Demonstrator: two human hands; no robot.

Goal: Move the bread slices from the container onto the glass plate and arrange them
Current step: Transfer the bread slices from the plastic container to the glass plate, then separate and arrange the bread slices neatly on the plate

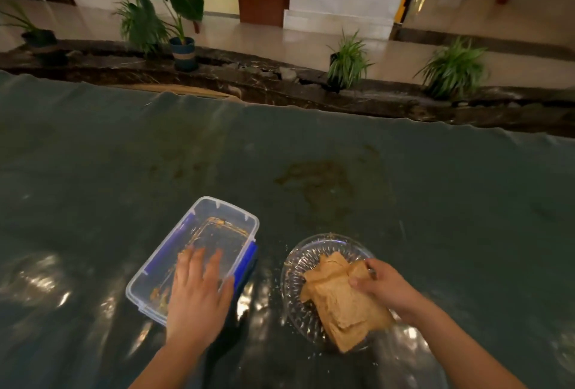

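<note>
A clear plastic container (217, 217) with blue clips lies on the table at lower centre, holding only crumbs. My left hand (199, 298) rests flat with spread fingers over its near end, holding nothing. To the right stands a patterned glass plate (298, 264). Several brown bread slices (342, 304) lie piled on it, reaching past its near rim. My right hand (382, 289) grips the right side of the top slices with thumb and fingers.
The table wears a dark green glossy cover (311, 155) with a brownish stain (317, 183) beyond the plate. Crumbs lie scattered around the plate. Past the table's far edge run a dark stone ledge and potted plants (161, 8).
</note>
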